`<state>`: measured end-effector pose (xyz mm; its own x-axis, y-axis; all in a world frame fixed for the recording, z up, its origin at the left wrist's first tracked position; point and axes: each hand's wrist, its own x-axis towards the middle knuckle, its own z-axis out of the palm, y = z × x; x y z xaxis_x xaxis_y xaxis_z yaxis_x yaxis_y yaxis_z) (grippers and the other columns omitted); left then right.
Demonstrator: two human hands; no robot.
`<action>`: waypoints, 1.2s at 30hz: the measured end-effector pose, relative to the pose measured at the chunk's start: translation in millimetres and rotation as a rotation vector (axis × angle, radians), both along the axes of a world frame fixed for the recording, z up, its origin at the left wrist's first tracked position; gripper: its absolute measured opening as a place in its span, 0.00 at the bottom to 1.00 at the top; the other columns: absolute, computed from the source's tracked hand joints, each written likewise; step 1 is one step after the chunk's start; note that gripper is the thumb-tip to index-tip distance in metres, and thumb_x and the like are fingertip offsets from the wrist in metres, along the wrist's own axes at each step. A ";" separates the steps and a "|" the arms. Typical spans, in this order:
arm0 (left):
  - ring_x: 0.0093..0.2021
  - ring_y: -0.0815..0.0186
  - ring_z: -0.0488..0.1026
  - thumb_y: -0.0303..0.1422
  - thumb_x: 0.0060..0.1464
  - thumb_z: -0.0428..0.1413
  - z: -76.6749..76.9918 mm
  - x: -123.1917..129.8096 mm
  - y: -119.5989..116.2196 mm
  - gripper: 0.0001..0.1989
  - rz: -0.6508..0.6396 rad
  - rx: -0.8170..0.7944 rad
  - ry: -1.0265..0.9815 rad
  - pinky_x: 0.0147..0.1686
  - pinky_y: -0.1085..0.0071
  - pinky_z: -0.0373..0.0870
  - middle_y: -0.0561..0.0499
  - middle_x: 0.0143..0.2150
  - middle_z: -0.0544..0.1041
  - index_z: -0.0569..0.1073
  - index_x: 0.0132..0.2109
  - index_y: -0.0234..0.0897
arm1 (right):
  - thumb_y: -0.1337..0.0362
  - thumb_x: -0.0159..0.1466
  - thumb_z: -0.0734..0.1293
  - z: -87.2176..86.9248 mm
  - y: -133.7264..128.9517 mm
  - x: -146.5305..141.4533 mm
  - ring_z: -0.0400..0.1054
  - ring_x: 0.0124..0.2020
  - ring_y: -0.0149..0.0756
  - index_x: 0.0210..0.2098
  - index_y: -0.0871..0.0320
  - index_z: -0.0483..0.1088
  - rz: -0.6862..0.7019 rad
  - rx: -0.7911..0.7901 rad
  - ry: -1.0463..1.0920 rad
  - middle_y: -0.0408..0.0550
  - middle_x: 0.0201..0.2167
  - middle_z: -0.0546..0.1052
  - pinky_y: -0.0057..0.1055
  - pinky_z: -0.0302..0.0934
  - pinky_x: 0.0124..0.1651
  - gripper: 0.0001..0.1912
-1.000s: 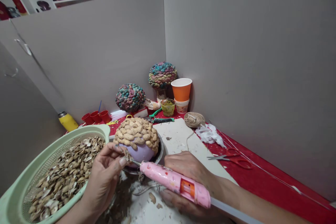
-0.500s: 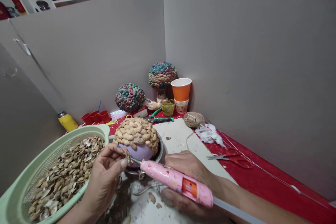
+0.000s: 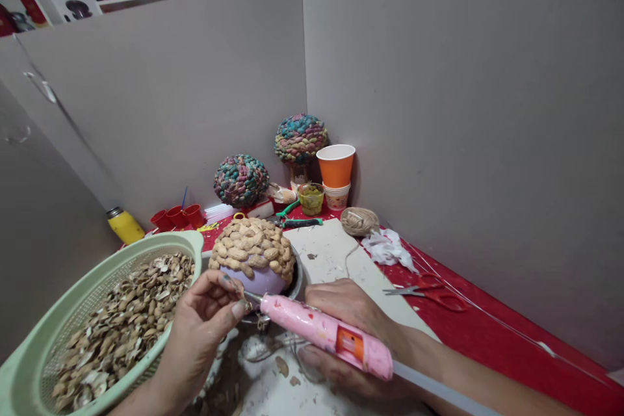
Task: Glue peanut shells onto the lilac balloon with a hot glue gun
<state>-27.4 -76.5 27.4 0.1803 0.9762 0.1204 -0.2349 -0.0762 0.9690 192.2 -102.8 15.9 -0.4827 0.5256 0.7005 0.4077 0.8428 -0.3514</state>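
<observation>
The right hand (image 3: 353,315) grips a pink glue gun (image 3: 299,320), its tip at a small, shell-like scrap (image 3: 247,306) pinched by the left hand (image 3: 202,318), before a half-covered ball (image 3: 258,281) in a bowl (image 3: 298,273); fingers should probably stay clear of heat.

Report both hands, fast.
Left hand: closed in a pinch, holding a small brownish piece; too small to identify.
Right hand: closed, holding the pink glue gun.
</observation>
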 end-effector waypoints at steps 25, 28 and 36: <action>0.33 0.70 0.70 0.31 0.43 0.69 -0.4 -2.2 2.6 0.14 0.009 0.018 -0.020 0.35 0.78 0.69 0.54 0.31 0.76 0.72 0.34 0.38 | 0.53 0.70 0.51 -1.7 0.1 -1.2 0.52 0.19 0.31 0.32 0.56 0.67 -0.057 0.125 -0.060 0.40 0.19 0.63 0.31 0.45 0.23 0.20; 0.33 0.70 0.70 0.31 0.43 0.69 0.4 -2.2 2.3 0.14 0.023 0.008 -0.022 0.35 0.78 0.69 0.54 0.31 0.76 0.72 0.34 0.38 | 0.53 0.69 0.53 -2.8 -0.6 -1.5 0.53 0.19 0.30 0.27 0.56 0.64 -0.060 0.111 -0.060 0.39 0.19 0.63 0.30 0.45 0.23 0.20; 0.33 0.71 0.70 0.31 0.42 0.69 1.7 -1.5 3.2 0.14 0.041 0.013 -0.039 0.34 0.80 0.68 0.54 0.31 0.76 0.73 0.34 0.38 | 0.54 0.68 0.54 -8.5 1.4 -1.0 0.51 0.19 0.29 0.23 0.56 0.59 -0.080 0.134 -0.067 0.39 0.18 0.62 0.30 0.45 0.23 0.20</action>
